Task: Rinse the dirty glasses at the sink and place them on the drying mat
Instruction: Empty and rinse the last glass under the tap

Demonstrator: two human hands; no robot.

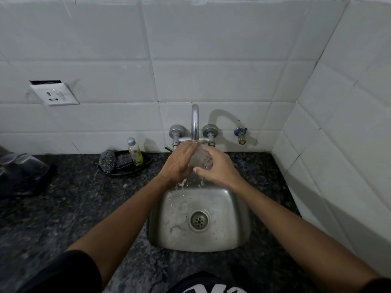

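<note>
Granite countertop [63, 218] fills the near ground, dark and speckled, with a small steel sink [237, 235] set into it; the basin is wet and its drain sits near the middle. Above the basin's far edge the two hands meet under the tap. A clear glass [201, 160] lies tilted between them, its base toward the camera. The right hand [220, 168] curls round it from the right, fingers and thumb wrapped about the wall. The left hand [179, 162] lies against its left side with fingers held out fairly straight and close together — pressing or rubbing, I judge, rather than gripping. Water streams off the glass and splashes into the basin below.

Behind the hands rises the curved faucet [195, 119] with a knob on each side. To the left a dark tray [124, 172] holds a scrubber [108, 161] and a small soap bottle [135, 152]. At the far left edge stand upturned clear glasses [23, 166] on a dark mat [25, 188], well apart from the sink.

Rinsing looks to be midway. Wet glass and wet skin make a poor hold — if the right hand's grip loosens while the left rubs, the glass could slip and strike the steel or the faucet. The carry leftward across the counter would bring the same risk.
</note>
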